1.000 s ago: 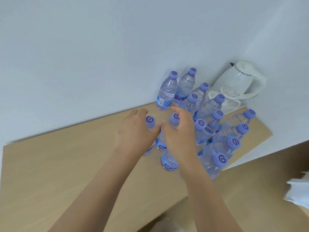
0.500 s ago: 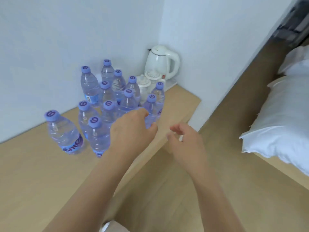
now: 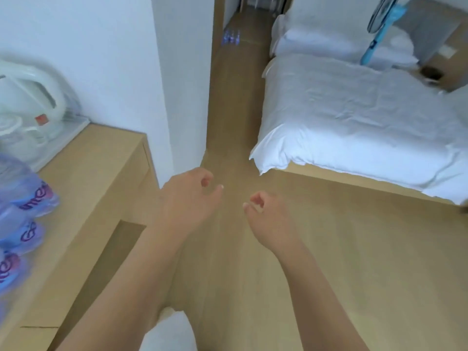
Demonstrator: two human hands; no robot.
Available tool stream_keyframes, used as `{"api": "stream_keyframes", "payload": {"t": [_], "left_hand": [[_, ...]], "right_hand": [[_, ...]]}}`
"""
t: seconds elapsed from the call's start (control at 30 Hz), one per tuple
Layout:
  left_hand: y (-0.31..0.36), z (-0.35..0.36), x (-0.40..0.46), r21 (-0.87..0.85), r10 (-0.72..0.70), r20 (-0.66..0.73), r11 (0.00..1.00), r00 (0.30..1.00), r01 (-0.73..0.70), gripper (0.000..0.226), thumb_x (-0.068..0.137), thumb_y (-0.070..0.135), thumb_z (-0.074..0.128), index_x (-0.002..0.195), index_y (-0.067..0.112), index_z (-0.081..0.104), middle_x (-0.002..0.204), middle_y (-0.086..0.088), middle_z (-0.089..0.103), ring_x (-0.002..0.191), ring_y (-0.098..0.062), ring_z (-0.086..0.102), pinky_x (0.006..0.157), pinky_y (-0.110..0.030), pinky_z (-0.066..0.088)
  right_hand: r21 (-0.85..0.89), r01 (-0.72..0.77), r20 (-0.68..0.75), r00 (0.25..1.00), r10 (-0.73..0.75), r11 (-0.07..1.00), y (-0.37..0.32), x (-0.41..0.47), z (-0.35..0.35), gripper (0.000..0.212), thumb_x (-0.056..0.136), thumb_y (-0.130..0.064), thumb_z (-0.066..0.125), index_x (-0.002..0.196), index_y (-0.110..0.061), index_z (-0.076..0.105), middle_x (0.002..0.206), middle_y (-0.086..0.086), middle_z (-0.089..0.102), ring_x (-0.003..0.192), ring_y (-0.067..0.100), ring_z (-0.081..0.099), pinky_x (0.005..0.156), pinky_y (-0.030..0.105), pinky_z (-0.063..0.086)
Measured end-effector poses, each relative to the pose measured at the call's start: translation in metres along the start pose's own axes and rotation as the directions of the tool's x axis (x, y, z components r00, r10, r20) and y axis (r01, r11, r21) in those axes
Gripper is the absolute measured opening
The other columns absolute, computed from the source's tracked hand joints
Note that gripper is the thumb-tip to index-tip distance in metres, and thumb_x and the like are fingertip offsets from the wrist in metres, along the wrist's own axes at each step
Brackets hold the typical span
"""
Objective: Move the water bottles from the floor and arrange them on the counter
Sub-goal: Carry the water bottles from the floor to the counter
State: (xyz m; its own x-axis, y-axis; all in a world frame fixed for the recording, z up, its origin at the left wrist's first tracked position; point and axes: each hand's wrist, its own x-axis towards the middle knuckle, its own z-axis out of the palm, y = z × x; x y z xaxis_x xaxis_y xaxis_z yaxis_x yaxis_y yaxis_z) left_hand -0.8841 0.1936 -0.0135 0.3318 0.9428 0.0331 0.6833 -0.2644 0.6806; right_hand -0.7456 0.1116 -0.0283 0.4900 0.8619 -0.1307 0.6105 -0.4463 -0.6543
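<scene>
Both my hands hang over the floor (image 3: 329, 249), holding nothing — left hand (image 3: 188, 198) and right hand (image 3: 268, 216) with fingers loosely curled. Blurred bottles (image 3: 22, 216) stand on the worktop (image 3: 101, 178) well to the left of my fingers, beside the kettle (image 3: 27, 102). More bottles (image 3: 231, 37) wait far down the floor — past the bed (image 3: 354, 117).

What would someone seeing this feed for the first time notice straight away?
Two empty hands, the left hand and the right hand, reach out over the wooden floor with fingers loosely curled. A white bed fills the right side. Blurred water bottles sit on the counter at far left beside a white kettle, and a few more bottles on the floor stand far down the hallway.
</scene>
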Motion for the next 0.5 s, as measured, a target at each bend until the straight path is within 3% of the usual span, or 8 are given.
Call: {"api": "stream_keyframes", "payload": {"t": [0.13,0.3,0.5], "left_hand": [[0.021,0.028,0.05,0.04,0.088,0.047,0.995,0.995,-0.09,0.027,0.083,0.045,0.058,0.105,0.03,0.061,0.1,0.017,0.062,0.094,-0.01,0.059,0.078,-0.028,0.043],[0.027,0.054,0.134,0.095,0.121,0.119,0.987,0.985,-0.133,0.022,0.083,0.044,0.057,0.099,0.028,0.061,0.099,0.014,0.063,0.093,-0.012,0.058,0.073,-0.027,0.041],[0.034,0.067,0.26,0.105,0.154,0.172,0.979,0.973,-0.174,0.026,0.084,0.043,0.057,0.103,0.027,0.061,0.101,0.013,0.063,0.093,-0.012,0.058,0.076,-0.027,0.042]], "right_hand": [[-0.039,-0.045,-0.028,0.999,0.044,0.998,0.019,0.043,-0.016,0.027,0.094,-0.03,0.049,0.115,-0.014,0.055,0.116,-0.004,0.055,0.105,0.015,0.051,0.079,0.025,0.034],[-0.088,-0.078,-0.046,0.996,0.074,0.993,0.023,0.119,-0.024,0.025,0.094,-0.03,0.047,0.113,-0.015,0.055,0.119,-0.004,0.055,0.104,0.017,0.053,0.08,0.027,0.039],[-0.106,-0.071,-0.059,0.996,0.065,0.992,0.003,0.226,-0.036,0.025,0.094,-0.029,0.048,0.111,-0.012,0.056,0.118,0.0,0.057,0.105,0.019,0.054,0.085,0.032,0.043]]}}
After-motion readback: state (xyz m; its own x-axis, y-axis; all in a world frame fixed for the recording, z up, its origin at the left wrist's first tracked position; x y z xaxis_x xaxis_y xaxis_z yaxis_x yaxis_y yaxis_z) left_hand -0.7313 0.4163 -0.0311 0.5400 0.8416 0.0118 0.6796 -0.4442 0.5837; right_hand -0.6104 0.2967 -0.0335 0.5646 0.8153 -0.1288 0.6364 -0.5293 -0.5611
